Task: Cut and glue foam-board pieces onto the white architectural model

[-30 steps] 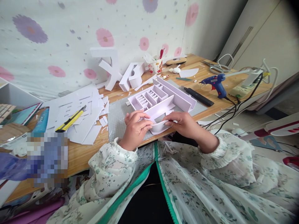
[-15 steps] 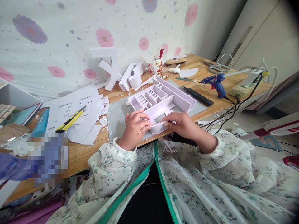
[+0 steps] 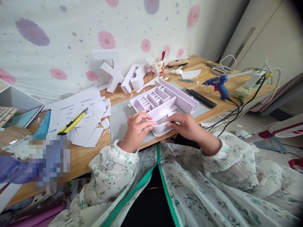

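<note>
A white foam-board structure (image 3: 163, 107) with raised walls and small slotted compartments lies on the grey cutting mat (image 3: 118, 116). At its near end a curved white foam strip (image 3: 160, 129) stands on edge along a rounded base. My left hand (image 3: 137, 129) pinches the strip's left part between thumb and fingers. On the other side, my right hand (image 3: 183, 126) pinches the strip's right part, its fingertips over the top edge. Right of the structure lies a black bar-shaped tool (image 3: 201, 98). Farther right a blue hot glue gun (image 3: 219, 85) stands on the table.
A yellow utility knife (image 3: 73, 122) lies on cut foam sheets (image 3: 94, 107) at the left. White foam letter shapes (image 3: 111, 67) and a paper cup of tools (image 3: 157, 66) stand at the back. Scissors (image 3: 219, 67) and a power strip (image 3: 243, 90) sit at the right, with cables trailing over the edge.
Both hands keep their pinch on the curved strip with hardly any movement. The view has shifted very slightly.
</note>
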Motion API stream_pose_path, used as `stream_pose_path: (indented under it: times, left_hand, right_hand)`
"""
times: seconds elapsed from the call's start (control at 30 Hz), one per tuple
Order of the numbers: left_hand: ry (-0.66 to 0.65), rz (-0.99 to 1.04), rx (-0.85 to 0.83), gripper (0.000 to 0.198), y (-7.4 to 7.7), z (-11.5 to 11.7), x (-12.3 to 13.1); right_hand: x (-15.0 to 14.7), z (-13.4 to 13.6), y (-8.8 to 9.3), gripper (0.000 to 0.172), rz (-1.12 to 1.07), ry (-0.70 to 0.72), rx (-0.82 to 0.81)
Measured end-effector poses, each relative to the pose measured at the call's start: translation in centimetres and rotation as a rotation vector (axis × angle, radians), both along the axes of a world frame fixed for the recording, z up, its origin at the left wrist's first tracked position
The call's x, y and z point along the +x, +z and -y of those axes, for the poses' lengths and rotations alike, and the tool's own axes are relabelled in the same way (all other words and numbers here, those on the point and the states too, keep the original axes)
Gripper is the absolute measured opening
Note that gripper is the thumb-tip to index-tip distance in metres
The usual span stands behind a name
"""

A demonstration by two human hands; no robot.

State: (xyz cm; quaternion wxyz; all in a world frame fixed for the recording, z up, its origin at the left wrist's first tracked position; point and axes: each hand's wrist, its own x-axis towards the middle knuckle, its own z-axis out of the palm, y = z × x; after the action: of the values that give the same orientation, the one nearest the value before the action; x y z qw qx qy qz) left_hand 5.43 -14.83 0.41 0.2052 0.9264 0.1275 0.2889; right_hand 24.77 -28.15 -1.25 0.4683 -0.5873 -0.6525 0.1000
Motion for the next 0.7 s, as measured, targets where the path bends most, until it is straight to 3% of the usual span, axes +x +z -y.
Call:
stream_pose_path:
  times: [0.2,0.7]
  left_hand:
    - [0.019,0.132,-0.144,0.027,-0.24,-0.12,-0.43]
    - [0.113,-0.026,0.087,0.02,-0.54,0.44,-0.36]
  right_hand:
    - [0.3,0.29,0.21,0.016,-0.082,-0.026,-0.012]
    - [-0.16,0.25,0.06,0.017,-0.051,0.0,-0.054]
